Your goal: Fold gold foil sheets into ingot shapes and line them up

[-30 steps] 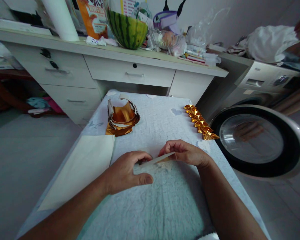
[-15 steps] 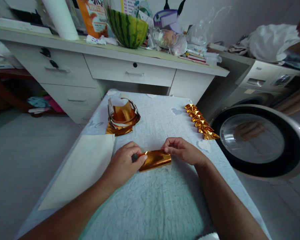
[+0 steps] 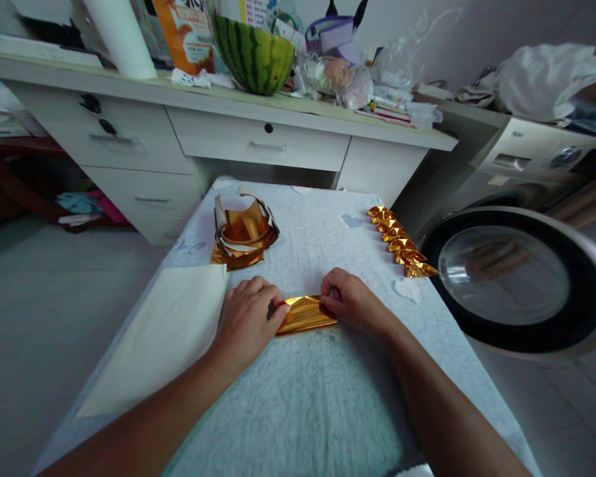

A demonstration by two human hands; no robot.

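The grip of the left hand (image 3: pixel 252 317) is closed on the left end of a gold foil strip (image 3: pixel 308 314), and that of the right hand (image 3: pixel 350 298) pinches its right end, the strip lying crosswise on the cloth-covered surface (image 3: pixel 318 411). Beyond the left hand stand curled gold sheets (image 3: pixel 244 232), with pale paper (image 3: pixel 153 331) nearer; folded gold pieces (image 3: pixel 400 244) form a row at the right edge.

Watermelon (image 3: pixel 253 56) on the counter (image 3: pixel 308 114)
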